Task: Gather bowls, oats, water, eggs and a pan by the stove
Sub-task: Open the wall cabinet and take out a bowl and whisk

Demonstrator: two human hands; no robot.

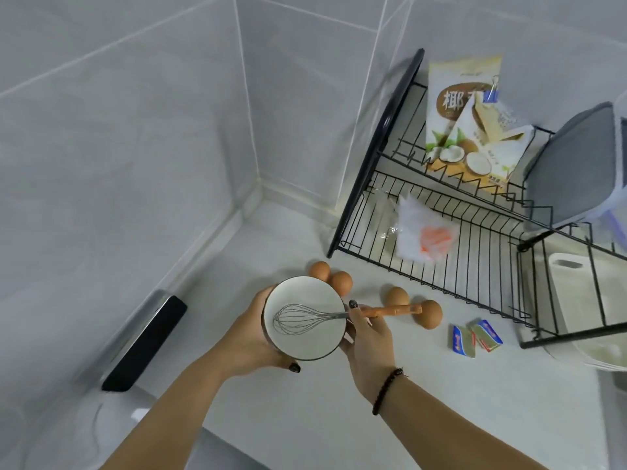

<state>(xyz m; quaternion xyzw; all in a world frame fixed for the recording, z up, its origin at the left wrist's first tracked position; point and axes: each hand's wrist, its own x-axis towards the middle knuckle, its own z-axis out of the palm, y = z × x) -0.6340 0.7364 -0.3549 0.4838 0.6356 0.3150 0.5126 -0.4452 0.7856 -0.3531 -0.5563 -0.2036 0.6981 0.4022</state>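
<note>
Both my hands hold a white bowl (312, 300) with a dark rim above the white counter. My left hand (252, 337) cups its left side and my right hand (368, 344) grips its right side. A wire whisk (302, 318) with an orange handle lies in the bowl, the handle sticking out to the right over my right thumb. Several brown eggs lie on the counter behind the bowl: two together (330, 276) and two more (415, 305) to the right.
A black wire dish rack (475, 252) stands at the right with a coconut-print bag (464, 120), a plastic bag (424, 232) and a grey lidded container (573, 171). Two small foil packets (475, 339) lie near it. A black stove edge (146, 344) sits at the left, by tiled walls.
</note>
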